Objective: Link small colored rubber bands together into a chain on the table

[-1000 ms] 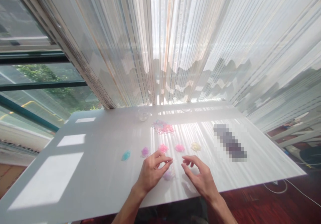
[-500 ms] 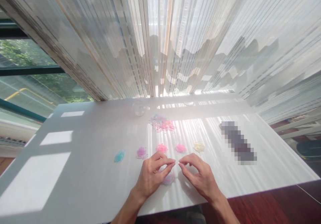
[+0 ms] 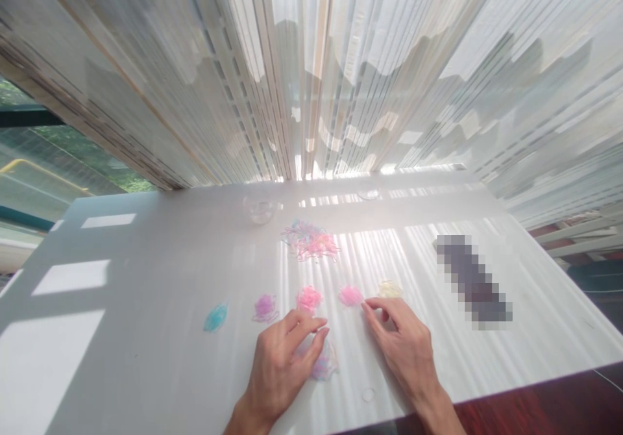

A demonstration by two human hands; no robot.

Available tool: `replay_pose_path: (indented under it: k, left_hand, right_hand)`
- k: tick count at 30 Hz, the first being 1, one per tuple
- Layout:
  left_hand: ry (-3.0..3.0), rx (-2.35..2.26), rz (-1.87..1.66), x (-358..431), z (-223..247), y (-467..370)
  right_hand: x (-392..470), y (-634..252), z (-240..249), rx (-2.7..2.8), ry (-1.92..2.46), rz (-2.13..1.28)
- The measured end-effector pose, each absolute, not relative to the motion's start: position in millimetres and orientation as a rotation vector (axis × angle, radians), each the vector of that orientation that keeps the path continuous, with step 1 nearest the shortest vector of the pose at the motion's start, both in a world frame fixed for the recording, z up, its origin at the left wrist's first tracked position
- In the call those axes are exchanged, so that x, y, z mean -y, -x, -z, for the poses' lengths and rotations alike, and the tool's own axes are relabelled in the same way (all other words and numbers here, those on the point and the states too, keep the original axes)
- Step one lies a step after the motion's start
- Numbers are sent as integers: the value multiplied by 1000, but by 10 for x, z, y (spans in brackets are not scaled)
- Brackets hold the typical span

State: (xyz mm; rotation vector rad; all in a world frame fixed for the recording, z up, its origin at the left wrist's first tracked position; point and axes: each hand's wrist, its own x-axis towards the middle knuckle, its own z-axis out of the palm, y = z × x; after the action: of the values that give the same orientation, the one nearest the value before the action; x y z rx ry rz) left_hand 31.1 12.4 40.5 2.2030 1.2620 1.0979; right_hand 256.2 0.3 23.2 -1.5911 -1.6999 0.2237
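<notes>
My left hand [image 3: 287,360] hovers over a lilac-and-mixed pile of thin elastic bands [image 3: 325,365], partly hiding it. Its thumb and forefinger are a little apart with nothing visible between them. My right hand [image 3: 403,344] has thumb and forefinger pinched beside a light pink pile of bands [image 3: 351,295]; anything in the pinch is too small to make out. A hot pink pile [image 3: 309,298] lies just beyond my left fingertips. Behind my right knuckles is a pale yellow pile [image 3: 390,288]. One thin clear ring [image 3: 368,395] lies near the front edge.
Purple [image 3: 265,307] and turquoise [image 3: 215,317] piles lie to the left. Farther back is a larger mixed pile [image 3: 314,240]. A clear bowl [image 3: 259,210] and a clear round dish [image 3: 368,193] stand near the curtain [image 3: 311,84]. A pixelated dark object [image 3: 474,282] lies right.
My hands have moved apart. The left finger and thumb have parted, while the right pinch has gone toward the light pink pile. The clear ring now shows on the table. The view has shifted slightly.
</notes>
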Motion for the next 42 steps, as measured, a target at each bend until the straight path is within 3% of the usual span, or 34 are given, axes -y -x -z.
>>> replay_pose_path:
  k: [15, 32, 42]
  left_hand:
    - [-2199, -1278, -1079, -121, -451, -332]
    - [-2192, -1266, -1073, -132, -444, -343]
    - [-2202, -1254, -1088, -131, -397, -340]
  right_hand:
    - [26, -2555, -257, 1709, 1576, -289]
    - [99, -2482, -297, 1413, 1693, -647]
    - [104, -2486, -327, 1594, 1492, -699]
